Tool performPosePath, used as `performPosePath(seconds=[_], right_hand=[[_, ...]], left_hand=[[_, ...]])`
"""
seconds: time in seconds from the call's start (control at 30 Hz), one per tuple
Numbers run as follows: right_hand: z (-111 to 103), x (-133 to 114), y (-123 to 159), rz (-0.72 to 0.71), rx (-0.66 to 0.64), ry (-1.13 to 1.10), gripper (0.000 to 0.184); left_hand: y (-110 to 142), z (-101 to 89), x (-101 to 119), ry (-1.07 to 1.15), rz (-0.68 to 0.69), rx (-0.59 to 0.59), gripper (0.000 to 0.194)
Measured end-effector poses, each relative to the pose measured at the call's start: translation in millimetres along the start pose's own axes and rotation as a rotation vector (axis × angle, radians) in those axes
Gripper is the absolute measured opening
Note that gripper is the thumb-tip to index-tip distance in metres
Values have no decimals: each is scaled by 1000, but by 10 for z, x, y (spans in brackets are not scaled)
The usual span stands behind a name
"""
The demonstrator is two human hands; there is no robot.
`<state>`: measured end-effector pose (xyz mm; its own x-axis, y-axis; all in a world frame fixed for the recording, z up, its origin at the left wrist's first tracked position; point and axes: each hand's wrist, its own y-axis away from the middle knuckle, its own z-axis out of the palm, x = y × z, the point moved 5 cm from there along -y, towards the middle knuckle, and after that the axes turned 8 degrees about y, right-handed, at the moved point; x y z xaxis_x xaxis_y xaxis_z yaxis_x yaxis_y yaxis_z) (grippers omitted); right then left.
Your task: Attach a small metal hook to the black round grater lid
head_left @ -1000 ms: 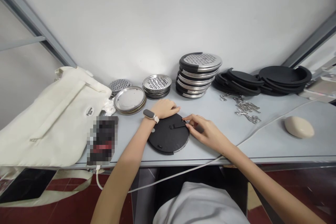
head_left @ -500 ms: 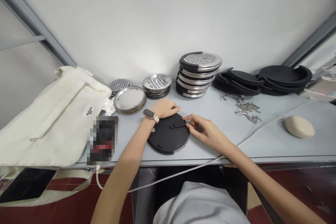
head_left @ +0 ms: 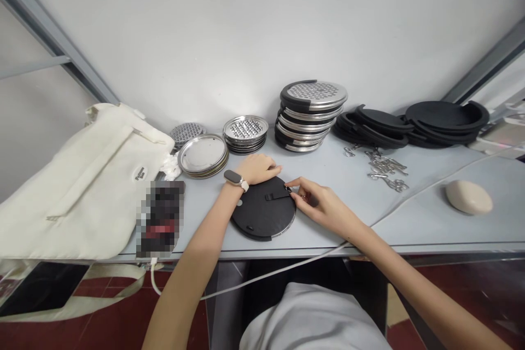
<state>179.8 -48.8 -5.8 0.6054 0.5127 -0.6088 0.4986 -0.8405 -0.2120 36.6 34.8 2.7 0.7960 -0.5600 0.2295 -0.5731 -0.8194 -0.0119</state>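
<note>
A round black disc lies flat near the table's front edge, with a silvery rim showing at its lower right. Across its upper right runs a short black strap. My left hand, with a watch on the wrist, rests over the disc's far edge, fingers stretched to the right. With thumb and forefinger, my right hand pinches a small metal ring at the strap's outer end. The fingertips partly hide this ring.
Stacked round graters stand behind the disc, with smaller grater plates and plain metal lids to their left. Black round holders, metal clasps, and a beige rounded object lie right. A cream bag, phone and white cable are nearby.
Both hands stay almost where they were on the disc and strap. Only a very slight shift of the view shows.
</note>
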Motion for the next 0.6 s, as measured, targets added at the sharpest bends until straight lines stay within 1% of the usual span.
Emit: performPosePath(seconds=[0.27, 0.6], right_hand=[[8, 2, 3, 5, -9, 18, 23], [5, -15, -3, -21, 16, 33, 21]], left_hand=[[-1, 1, 2, -5, 10, -2, 57], [-4, -2, 2, -21, 13, 0, 57]])
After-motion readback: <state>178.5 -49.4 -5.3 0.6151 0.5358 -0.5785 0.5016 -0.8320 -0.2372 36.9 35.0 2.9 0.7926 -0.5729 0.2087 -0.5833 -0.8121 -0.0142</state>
